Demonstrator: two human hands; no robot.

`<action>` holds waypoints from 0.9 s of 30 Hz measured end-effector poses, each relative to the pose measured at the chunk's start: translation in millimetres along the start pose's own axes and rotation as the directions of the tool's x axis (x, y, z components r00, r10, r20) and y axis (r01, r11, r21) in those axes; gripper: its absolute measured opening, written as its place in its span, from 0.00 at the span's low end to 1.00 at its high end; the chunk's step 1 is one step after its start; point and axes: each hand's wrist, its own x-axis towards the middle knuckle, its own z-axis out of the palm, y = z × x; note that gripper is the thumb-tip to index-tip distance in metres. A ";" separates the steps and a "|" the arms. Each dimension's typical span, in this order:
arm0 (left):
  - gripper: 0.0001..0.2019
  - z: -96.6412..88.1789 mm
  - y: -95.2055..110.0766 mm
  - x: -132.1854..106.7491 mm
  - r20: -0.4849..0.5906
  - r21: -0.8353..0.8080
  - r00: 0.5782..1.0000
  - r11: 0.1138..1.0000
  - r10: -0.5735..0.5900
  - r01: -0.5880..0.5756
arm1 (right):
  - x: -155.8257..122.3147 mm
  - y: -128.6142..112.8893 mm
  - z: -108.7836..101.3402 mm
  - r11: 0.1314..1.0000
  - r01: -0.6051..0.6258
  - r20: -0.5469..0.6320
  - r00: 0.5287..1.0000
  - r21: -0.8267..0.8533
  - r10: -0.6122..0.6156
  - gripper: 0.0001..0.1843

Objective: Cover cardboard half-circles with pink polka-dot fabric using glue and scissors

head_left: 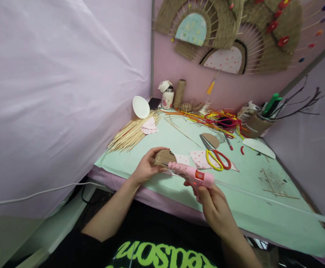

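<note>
My left hand [147, 166] grips a half-round cardboard piece [164, 156] by its left side, thumb and fingers on its edges. A pink hot glue gun [190, 174] is in my right hand [211, 201], fingers wrapped round its handle. The gun's nozzle points left and meets the lower part of the cardboard in view; whether it touches I cannot tell. A clear glue stick [263, 196] trails from the gun's back end. Pink-dotted fabric [182, 160] lies just behind the gun. Scissors [215, 154] with yellow and red handles rest on another dotted fabric piece [197, 158].
Thin wooden sticks [130, 134] lie in a pile at the left, near a white bowl [141, 107]. Colourful pipe cleaners [221, 118] are tangled at the back. A pot with pens and twigs [257, 124] stands back right. A white cable [39, 193] hangs at the left.
</note>
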 end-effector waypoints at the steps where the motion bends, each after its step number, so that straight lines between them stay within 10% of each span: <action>1: 0.32 0.2 0.0 0.0 0.000 -0.001 1.000 1.000 -0.003 0.003 | -0.1 -0.8 0.3 1.000 0.005 -0.010 1.000 -0.004 -0.005 0.23; 27: 0.33 1.4 1.0 -0.1 0.000 -0.005 1.000 1.000 -0.005 0.005 | -2.9 8.2 -2.1 0.996 -0.064 -0.030 0.998 -0.069 0.062 0.24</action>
